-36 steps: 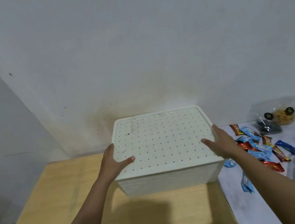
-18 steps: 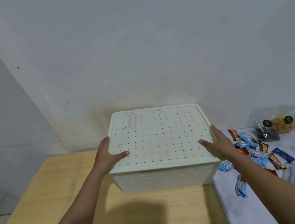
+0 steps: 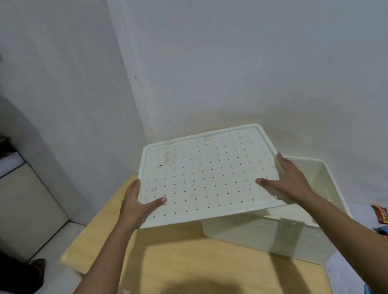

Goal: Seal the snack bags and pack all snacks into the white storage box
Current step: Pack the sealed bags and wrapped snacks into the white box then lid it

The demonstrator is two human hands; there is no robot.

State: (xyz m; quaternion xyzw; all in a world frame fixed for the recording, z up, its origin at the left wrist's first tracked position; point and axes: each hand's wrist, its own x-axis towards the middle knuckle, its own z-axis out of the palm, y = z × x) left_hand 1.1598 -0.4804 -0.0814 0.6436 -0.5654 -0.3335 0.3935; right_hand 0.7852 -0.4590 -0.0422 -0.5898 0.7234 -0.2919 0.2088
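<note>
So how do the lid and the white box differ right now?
The lid is a flat panel covered with a grid of small dark dots; the white box is a deep, open container with finely ribbed walls. The lid is held up, gripped at its sides by the left hand and right hand, while the white box rests on the wooden table. Both are off-white plastic.

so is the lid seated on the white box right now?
No: the left hand and right hand hold the lid raised, offset left of the white box, whose top is open.
</note>
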